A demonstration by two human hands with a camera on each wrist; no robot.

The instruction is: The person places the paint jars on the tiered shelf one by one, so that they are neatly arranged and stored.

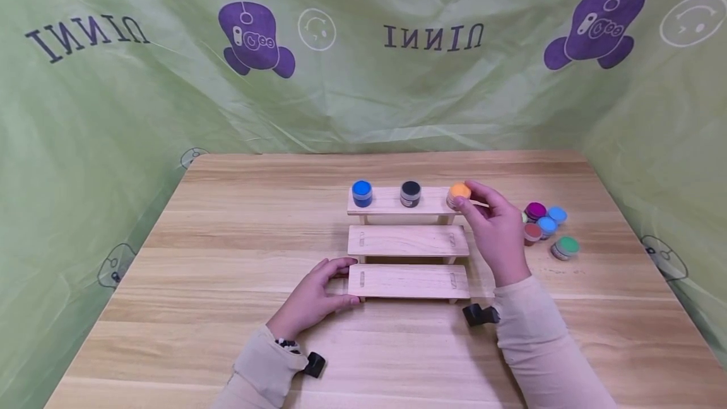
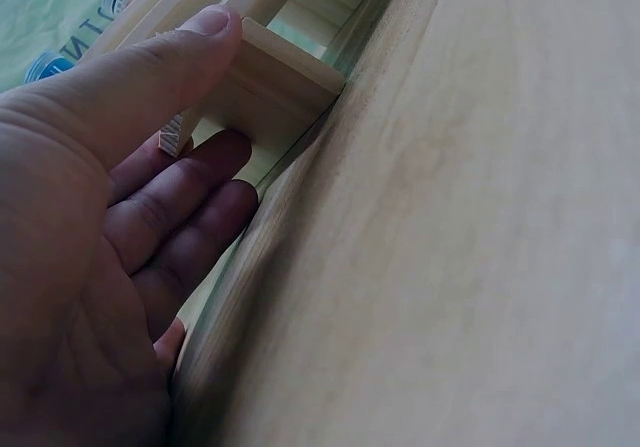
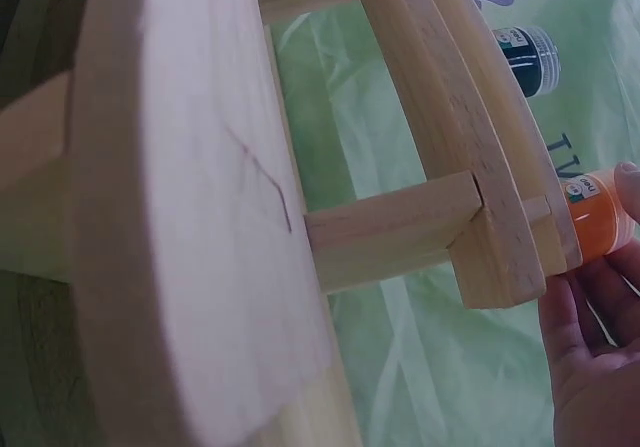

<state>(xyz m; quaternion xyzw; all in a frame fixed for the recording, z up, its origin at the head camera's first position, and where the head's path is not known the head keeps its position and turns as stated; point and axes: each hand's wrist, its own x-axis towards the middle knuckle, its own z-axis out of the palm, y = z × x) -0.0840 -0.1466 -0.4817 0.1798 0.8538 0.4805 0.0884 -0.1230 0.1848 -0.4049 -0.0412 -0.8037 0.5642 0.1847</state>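
I see the left hand gripping the wooden rack at its eight o'clock, blue jar on the top tier at eleven, black jar at twelve, orange jar at that tier's end toward one, pinched by right hand, loose jars on table near three.

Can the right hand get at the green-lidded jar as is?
Probably not yet: the right hand holds the orange jar. Once freed, likely yes; the green-lidded jar stands apart from the other jars, nothing over it.
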